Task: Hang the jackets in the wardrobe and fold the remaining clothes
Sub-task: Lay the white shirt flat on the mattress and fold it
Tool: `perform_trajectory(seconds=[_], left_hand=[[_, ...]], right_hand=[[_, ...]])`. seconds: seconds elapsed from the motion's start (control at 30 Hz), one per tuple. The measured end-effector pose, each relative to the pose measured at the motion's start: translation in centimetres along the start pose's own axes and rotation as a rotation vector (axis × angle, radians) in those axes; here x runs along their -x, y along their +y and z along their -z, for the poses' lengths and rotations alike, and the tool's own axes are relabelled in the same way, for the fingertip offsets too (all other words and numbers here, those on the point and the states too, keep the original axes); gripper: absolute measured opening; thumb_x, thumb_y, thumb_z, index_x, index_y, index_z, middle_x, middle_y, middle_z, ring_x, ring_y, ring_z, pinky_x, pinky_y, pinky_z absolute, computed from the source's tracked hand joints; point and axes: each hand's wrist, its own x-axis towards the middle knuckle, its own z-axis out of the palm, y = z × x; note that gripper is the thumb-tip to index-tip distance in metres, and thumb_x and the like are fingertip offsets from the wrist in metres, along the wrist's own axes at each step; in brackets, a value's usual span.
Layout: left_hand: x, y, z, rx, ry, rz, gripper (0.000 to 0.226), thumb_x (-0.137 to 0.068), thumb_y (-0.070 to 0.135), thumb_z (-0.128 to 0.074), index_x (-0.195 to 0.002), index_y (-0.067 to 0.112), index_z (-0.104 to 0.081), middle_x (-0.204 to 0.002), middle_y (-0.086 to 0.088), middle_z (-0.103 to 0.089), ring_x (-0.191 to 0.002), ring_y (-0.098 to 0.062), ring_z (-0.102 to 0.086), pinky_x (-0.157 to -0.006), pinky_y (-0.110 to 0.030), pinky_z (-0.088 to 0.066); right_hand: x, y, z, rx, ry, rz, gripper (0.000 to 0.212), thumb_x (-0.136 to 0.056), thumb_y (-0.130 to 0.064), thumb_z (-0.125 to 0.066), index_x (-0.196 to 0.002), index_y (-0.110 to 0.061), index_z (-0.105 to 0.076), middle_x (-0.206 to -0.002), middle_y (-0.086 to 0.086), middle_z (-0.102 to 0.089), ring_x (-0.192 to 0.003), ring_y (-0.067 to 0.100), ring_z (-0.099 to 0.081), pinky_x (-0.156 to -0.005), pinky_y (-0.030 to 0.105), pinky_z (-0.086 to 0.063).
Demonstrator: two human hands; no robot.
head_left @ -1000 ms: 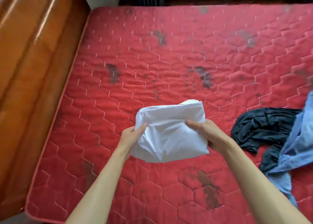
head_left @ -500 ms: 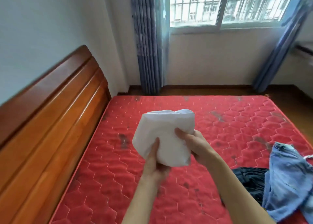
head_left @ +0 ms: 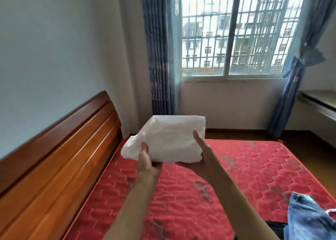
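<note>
Item, far left: glossy brown wooden headboard [head_left: 54,158], running along the left edge of the bed. Item: left-hand grip [head_left: 148,162], closed on the lower left part of the bundle, thumb laid on the near face, fingers hidden beneath and behind. Item, the task's thing: white folded cloth bundle [head_left: 171,139], held in the air between the two grips, above the headboard end of the bed and touching neither. Its long axis runs left to right, from one grip to the other, with the flat face turned toward the camera. One loose corner of cloth juts out leftward beyond the left thumb, so the fold is less tidy on that side. Item: right-hand grip [head_left: 204,158], closed on the lower right corner, thumb upright against the near face, palm under the bottom edge, fingers out of sight behind. Item: red quilted mattress with hexagon stitching and dark stains [head_left: 245,169], lying directly below and ahead of the bundle. Item, lower right corner: crumpled light blue denim garment [head_left: 309,219] on a dark crumpled garment [head_left: 275,229], both unfolded, well apart from the bundle and nearer the right arm. Assessment: this piece appears folded, and setting it down means lowering it straight onto the mattress, both grips about equally placed. No wardrobe is in view.
</note>
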Motion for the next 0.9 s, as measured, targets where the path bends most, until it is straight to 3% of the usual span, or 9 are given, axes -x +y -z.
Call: perform_trajectory(seconds=[0.1,0.2,0.37,0.5,0.57,0.63,0.73,0.83,0.9], left_hand=[[1.9,0.5,0.2,-0.142,-0.123,-0.079,0.062,-0.092,0.052,-0.061,-0.139,0.013,-0.055,-0.134,-0.019,-0.062,-0.123,-0.039,-0.060,-0.108,-0.058,-0.043],[5.1,1.6,0.9,-0.214,-0.206,-0.132,0.047,-0.100,0.037,-0.055,-0.140,0.012,-0.054,-0.134,-0.018,-0.062,-0.126,-0.037,-0.058,-0.110,-0.057,-0.040],[11.3,2.7,4.6,-0.222,-0.198,-0.231,0.029,-0.102,0.020,-0.047,-0.121,0.011,-0.068,-0.115,-0.017,-0.070,-0.099,-0.032,-0.072,-0.074,-0.045,-0.062],[16.5,4.9,9.9,-0.211,-0.075,-0.226,0.041,-0.104,0.041,-0.040,-0.127,0.016,-0.063,-0.125,-0.017,-0.064,-0.110,-0.036,-0.065,-0.090,-0.049,-0.055],[19.5,6.5,12.1,-0.238,0.004,-0.270,0.055,-0.097,0.055,-0.050,-0.134,0.015,-0.059,-0.130,-0.018,-0.061,-0.116,-0.038,-0.060,-0.099,-0.052,-0.047],[22.9,8.1,13.4,-0.291,0.039,-0.338,0.065,-0.084,0.056,-0.069,-0.133,0.014,-0.058,-0.125,-0.017,-0.063,-0.111,-0.037,-0.062,-0.094,-0.051,-0.051],[28.3,10.8,15.3,-0.337,0.115,-0.352,0.038,-0.088,0.048,-0.057,-0.103,0.020,-0.077,-0.104,-0.008,-0.073,-0.090,-0.023,-0.073,-0.074,-0.037,-0.061],[33.9,14.0,18.3,-0.382,0.171,-0.290,0.032,-0.097,0.049,-0.052,-0.116,0.035,-0.073,-0.111,0.021,-0.072,-0.099,0.006,-0.067,-0.080,-0.010,-0.053],[37.9,15.8,21.8,-0.568,0.260,-0.369,0.069,-0.080,0.068,-0.062,-0.128,0.019,-0.068,-0.126,-0.005,-0.068,-0.114,-0.017,-0.065,-0.090,-0.029,-0.055]], right_hand=[[1.0,0.3,0.8,0.016,0.062,-0.048,0.044,-0.085,-0.022,-0.072,-0.126,-0.011,-0.061,-0.108,0.014,-0.075,-0.098,0.030,-0.073,-0.089,0.054,-0.057],[1.9,-0.1,1.6,0.096,0.090,-0.055,0.055,-0.073,-0.002,-0.076,-0.125,-0.001,-0.060,-0.101,0.016,-0.075,-0.085,0.028,-0.074,-0.066,0.040,-0.062],[4.2,-0.7,2.3,0.296,-0.130,-0.075,0.057,-0.064,-0.004,-0.077,-0.120,-0.003,-0.063,-0.110,0.018,-0.073,-0.097,0.034,-0.071,-0.075,0.045,-0.059],[5.9,0.1,1.0,0.412,-0.240,-0.237,0.057,-0.064,-0.012,-0.079,-0.119,-0.007,-0.064,-0.104,0.015,-0.075,-0.093,0.033,-0.073,-0.075,0.050,-0.060],[6.6,1.5,-0.2,0.426,-0.279,-0.330,0.057,-0.064,-0.018,-0.081,-0.118,-0.008,-0.065,-0.105,0.017,-0.075,-0.093,0.034,-0.073,-0.077,0.051,-0.059],[7.4,3.3,-1.9,0.442,-0.325,-0.382,0.059,-0.063,-0.024,-0.080,-0.118,-0.008,-0.065,-0.106,0.018,-0.075,-0.092,0.035,-0.073,-0.075,0.049,-0.059],[8.6,6.4,-5.0,0.470,-0.416,-0.422,0.059,-0.062,-0.025,-0.079,-0.117,-0.010,-0.065,-0.104,0.017,-0.075,-0.091,0.034,-0.074,-0.075,0.049,-0.059],[9.6,9.9,-8.6,0.517,-0.514,-0.417,0.047,-0.073,-0.018,-0.079,-0.117,-0.012,-0.065,-0.103,0.015,-0.076,-0.089,0.032,-0.074,-0.076,0.047,-0.060],[10.3,12.6,-11.3,0.564,-0.542,-0.391,0.034,-0.083,-0.011,-0.073,-0.116,-0.012,-0.066,-0.102,0.016,-0.076,-0.088,0.034,-0.074,-0.074,0.048,-0.061]])
